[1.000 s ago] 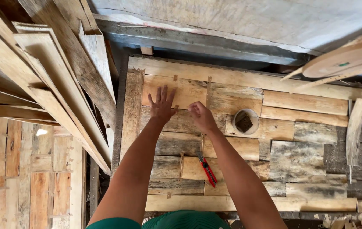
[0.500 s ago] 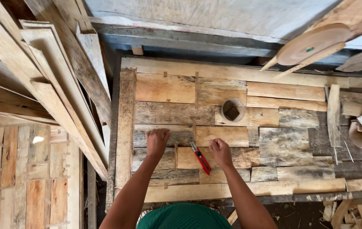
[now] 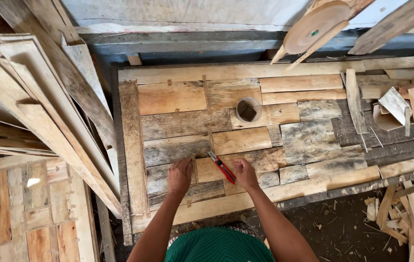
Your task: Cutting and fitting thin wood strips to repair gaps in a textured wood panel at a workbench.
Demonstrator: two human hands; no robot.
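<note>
Red-handled pliers (image 3: 221, 166) lay on the patchwork wooden panel (image 3: 187, 123), slanting from upper left to lower right, just beside the right hand (image 3: 245, 174). That hand rested on the boards with fingers loosely curled, its grip holding nothing, the fingertips at the tool's lower end. The left hand (image 3: 180, 175) pressed flat on a grey plank, likewise empty. Farther up the panel stood a small round cup (image 3: 248, 109). Long planks (image 3: 47, 111) leaned at the left, and wood scraps (image 3: 406, 208) littered the floor at the right.
</note>
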